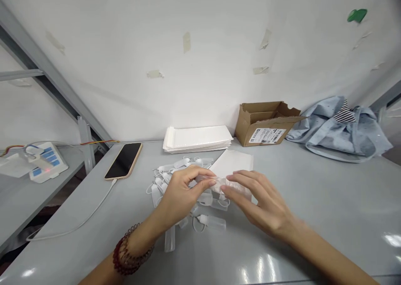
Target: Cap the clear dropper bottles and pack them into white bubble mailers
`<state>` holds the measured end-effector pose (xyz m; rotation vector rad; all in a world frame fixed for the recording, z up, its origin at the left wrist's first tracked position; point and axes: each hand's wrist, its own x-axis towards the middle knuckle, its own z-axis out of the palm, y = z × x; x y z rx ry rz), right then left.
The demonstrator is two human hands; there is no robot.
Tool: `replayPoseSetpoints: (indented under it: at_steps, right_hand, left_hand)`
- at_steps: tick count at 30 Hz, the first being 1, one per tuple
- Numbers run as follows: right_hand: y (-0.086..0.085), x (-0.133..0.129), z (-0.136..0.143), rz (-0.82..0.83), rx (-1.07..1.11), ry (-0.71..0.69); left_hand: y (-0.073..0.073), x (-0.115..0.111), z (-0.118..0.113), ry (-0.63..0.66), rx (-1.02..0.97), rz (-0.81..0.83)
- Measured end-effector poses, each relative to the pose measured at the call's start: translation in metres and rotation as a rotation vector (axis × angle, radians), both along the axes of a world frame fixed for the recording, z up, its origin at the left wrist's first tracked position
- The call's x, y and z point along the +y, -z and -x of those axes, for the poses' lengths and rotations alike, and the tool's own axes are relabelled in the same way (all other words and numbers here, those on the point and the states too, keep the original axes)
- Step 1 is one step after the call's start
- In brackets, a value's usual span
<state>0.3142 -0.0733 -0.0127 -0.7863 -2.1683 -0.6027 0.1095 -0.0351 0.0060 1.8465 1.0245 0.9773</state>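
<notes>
- Many small translucent bottles [220,204] with white tops and thin looped straps lie in a loose heap in the head view, in front of the stack of flat white packets [199,138], on the person's side; some lie partly behind the hands.
- The left hand [180,191] is nearer than the stack, over the heap; its fingers [200,170] and thumb pinch one end of a crinkled clear plastic wrap [239,187].
- This wrap is in front of the stack, towards its right end, held above the surface [328,209]; its contents are too unclear to name.
- The right hand [266,207] is in front of the stack and to its right; its fingers are slightly parted and touch the wrap, but I cannot tell whether they grip it.
- Beaded bracelets [127,251] circle the left wrist, well in front of the stack.
- A single white packet [234,161] lies just in front of the stack's right end, partly behind the wrap.
- Right of the stack stands an open cardboard box [260,128] with a printed label [267,136]; well beyond, on the same side, lies a crumpled light-blue cloth bag [332,130].
- Left of the stack lies a dark-screened phone [123,161] with a white cable [103,203] plugged in; much farther left is a white power strip [48,161] with blue sockets.
- Behind the stack rises a white wall [119,34] bearing tape scraps [186,41].
</notes>
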Motion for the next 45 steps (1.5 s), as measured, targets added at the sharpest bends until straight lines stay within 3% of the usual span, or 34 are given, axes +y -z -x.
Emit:
replayPoseSetpoints:
  at_steps: [2, 8, 11, 13, 16, 20, 23, 26, 30, 38, 41, 45]
  right_hand:
    - [0.000, 0.003, -0.003, 0.004, 0.062, -0.055]
    - [-0.008, 0.000, -0.004, 0.120, 0.220, -0.167]
    - [-0.011, 0.001, -0.005, 0.150, 0.305, -0.136]
    - [-0.008, 0.007, -0.006, 0.065, 0.369, -0.063]
    - [0.001, 0.018, -0.006, -0.097, 0.288, 0.104]
    - [0.008, 0.025, -0.007, -0.097, 0.086, 0.270]
    - [0.002, 0.023, -0.012, 0.063, 0.036, 0.273]
    - [-0.009, 0.019, -0.023, 0.287, -0.023, 0.275]
    - [-0.016, 0.023, -0.046, 0.545, 0.034, 0.378]
    - [-0.003, 0.038, -0.099, 1.093, -0.015, 0.799]
    - [-0.008, 0.035, -0.116, 1.152, -0.026, 0.822]
    - [-0.021, 0.020, -0.126, 1.191, 0.033, 0.738]
  left_hand:
    - [0.002, -0.001, 0.000, -0.010, -0.001, -0.061]
    - [0.021, 0.002, -0.002, 0.070, 0.156, -0.598]
    - [0.024, 0.000, -0.003, 0.065, 0.112, -0.672]
    - [0.020, -0.004, -0.004, -0.046, 0.053, -0.582]
    - [0.012, -0.011, -0.004, -0.205, -0.056, -0.217]
    - [0.005, -0.014, -0.003, -0.055, -0.425, 0.289]
    - [0.004, -0.013, -0.003, 0.046, -0.606, 0.501]
    - [0.003, -0.012, -0.002, 0.114, -0.598, 0.629]
    - [0.004, -0.013, 0.003, 0.049, -0.493, 0.679]
    - [-0.006, -0.010, 0.012, -0.141, -0.443, 0.575]
    - [-0.010, -0.011, 0.011, -0.179, -0.398, 0.536]
    - [-0.005, -0.013, 0.010, -0.149, -0.266, 0.396]
